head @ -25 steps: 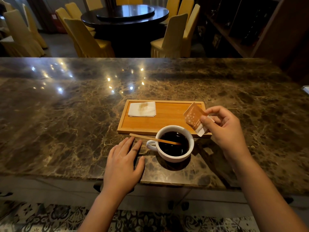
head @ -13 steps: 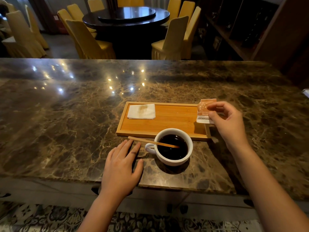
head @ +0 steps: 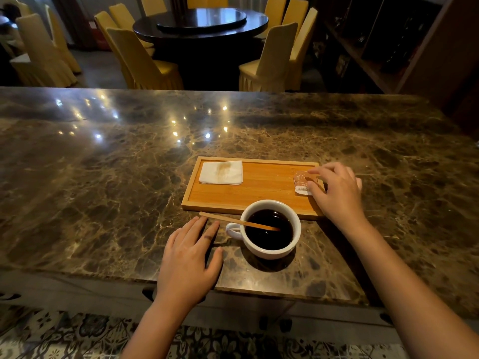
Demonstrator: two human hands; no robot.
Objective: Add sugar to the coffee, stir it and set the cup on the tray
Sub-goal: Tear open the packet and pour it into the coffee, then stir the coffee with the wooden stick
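Resting on tray [head: 248, 195], sugar packet [head: 302, 182] under right hand [head: 337, 193] fingers, left hand [head: 189, 260] flat

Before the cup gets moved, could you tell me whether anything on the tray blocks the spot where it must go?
Nothing visible does. The tray's middle is bare: the napkin lies at its far left, the sugar packet under the right hand at its right end.

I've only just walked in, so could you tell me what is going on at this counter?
A person is fixing a coffee. Their right hand is laying a sugar packet at the right end of the wooden tray, where a stained napkin also lies. The left hand rests flat on the marble counter beside the cup, which stands in front of the tray, not on it, with a stir stick leaning in the coffee.
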